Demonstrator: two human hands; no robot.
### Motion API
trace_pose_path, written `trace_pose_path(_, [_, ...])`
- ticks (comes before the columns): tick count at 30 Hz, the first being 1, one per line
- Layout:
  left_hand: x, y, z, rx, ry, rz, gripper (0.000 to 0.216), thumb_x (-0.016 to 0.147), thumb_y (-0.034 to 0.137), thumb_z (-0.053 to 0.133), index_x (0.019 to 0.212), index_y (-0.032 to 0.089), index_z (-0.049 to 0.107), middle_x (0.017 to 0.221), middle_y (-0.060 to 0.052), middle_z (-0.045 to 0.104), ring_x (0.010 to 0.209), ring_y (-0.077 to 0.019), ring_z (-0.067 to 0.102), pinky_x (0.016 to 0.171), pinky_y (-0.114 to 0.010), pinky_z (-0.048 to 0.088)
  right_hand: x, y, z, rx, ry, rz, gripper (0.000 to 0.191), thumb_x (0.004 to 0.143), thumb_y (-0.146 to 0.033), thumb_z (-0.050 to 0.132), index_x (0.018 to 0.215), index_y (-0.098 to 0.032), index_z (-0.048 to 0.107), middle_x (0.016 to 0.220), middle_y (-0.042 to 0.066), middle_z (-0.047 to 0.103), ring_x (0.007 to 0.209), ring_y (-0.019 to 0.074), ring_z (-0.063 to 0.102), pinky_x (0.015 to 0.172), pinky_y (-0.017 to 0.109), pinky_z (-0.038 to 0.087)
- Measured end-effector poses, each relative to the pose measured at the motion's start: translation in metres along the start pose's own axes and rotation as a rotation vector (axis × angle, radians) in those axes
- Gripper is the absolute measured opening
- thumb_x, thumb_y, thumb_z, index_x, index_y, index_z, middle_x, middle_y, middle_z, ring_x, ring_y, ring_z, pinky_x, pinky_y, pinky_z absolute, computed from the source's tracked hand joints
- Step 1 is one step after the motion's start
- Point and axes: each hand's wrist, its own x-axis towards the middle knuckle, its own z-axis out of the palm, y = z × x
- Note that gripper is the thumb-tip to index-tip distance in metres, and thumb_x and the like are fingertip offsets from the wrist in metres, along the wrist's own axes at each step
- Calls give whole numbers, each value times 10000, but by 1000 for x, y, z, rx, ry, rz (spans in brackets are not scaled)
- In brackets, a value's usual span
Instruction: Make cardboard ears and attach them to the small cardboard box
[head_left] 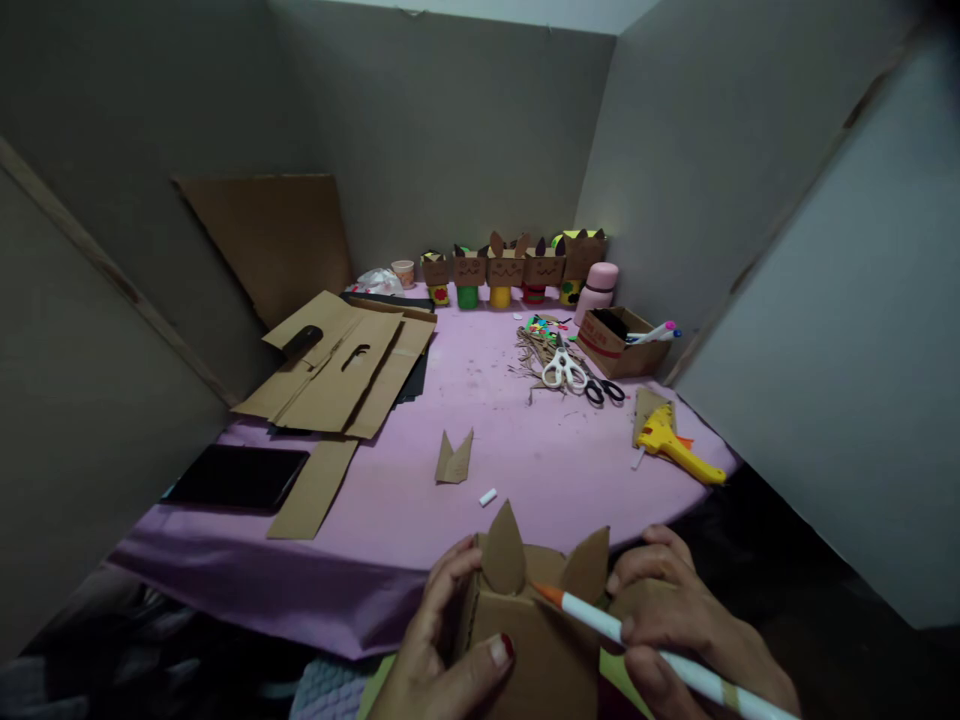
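Note:
At the front edge of the table, my left hand [451, 640] grips a brown cardboard animal head [536, 640] by its left side, thumb on the front face. Two pointed ears stand up from the top of this head. Between the fingers of my right hand [686, 625] is a white marker [592, 613] with an orange tip, which points at the base of the left ear. Whether the tip touches the cardboard I cannot tell. On the table beyond lie a cut cardboard piece with two points [454, 462] and a marker cap [488, 496], small and white.
Flat cardboard sheets [330, 365] and a black tablet [236, 477] lie at left. Several finished cardboard animals [506, 268] line the back. To the right are white scissors [564, 370], black-handled scissors [604, 390], a pen box [619, 350], a pink bottle [598, 290] and a yellow glue gun [679, 450].

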Motion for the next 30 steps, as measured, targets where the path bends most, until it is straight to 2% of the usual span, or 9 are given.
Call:
trace_pose_path(3, [1, 8, 6, -14, 47, 9, 495, 753, 344, 724, 1205, 253, 544, 1449, -113, 434, 1371, -386, 306, 1070, -532, 328, -2, 0, -1, 5, 23, 3, 178, 911, -278, 526, 742, -223, 509, 541, -68, 573, 603, 139, 627, 909, 358, 396])
trace_pose_path(6, [4, 12, 14, -47, 24, 25, 450, 744, 371, 731, 1149, 270, 563, 1421, -83, 473, 1337, -359, 376, 1076, -510, 317, -2, 1, -1, 15, 41, -26, 196, 912, -297, 523, 730, -222, 514, 527, -70, 569, 599, 139, 636, 912, 354, 399])
trace_pose_path(16, [6, 2, 14, 21, 22, 55, 338, 754, 352, 715, 1049, 250, 587, 1411, -93, 450, 1285, -337, 432, 1080, -487, 308, -2, -1, 1, 39, 52, 2, 205, 917, -317, 516, 733, -225, 520, 544, -66, 578, 604, 142, 632, 918, 361, 387])
trace_pose_path(22, [6, -3, 13, 70, 81, 86, 358, 731, 337, 733, 1056, 245, 614, 1332, -98, 488, 1338, -339, 347, 1103, -488, 271, 1, -3, -1, 15, 41, -11, 204, 923, -314, 502, 737, -232, 522, 528, -68, 578, 598, 148, 631, 902, 372, 395])
trace_pose_path(26, [4, -1, 16, 68, 115, 20, 414, 739, 360, 729, 1125, 257, 620, 1394, -88, 396, 1373, -321, 281, 1117, -460, 269, 2, -1, -1, 20, 25, -32, 207, 918, -305, 517, 729, -220, 516, 531, -69, 575, 606, 133, 631, 926, 346, 378])
trace_pose_path(30, [6, 0, 15, 66, 99, -27, 383, 738, 378, 730, 1093, 265, 642, 1440, -76, 345, 1379, -336, 260, 1111, -470, 285, 0, -1, -2, 23, 30, -33, 203, 921, -292, 510, 732, -217, 507, 537, -71, 568, 613, 129, 627, 946, 348, 362])
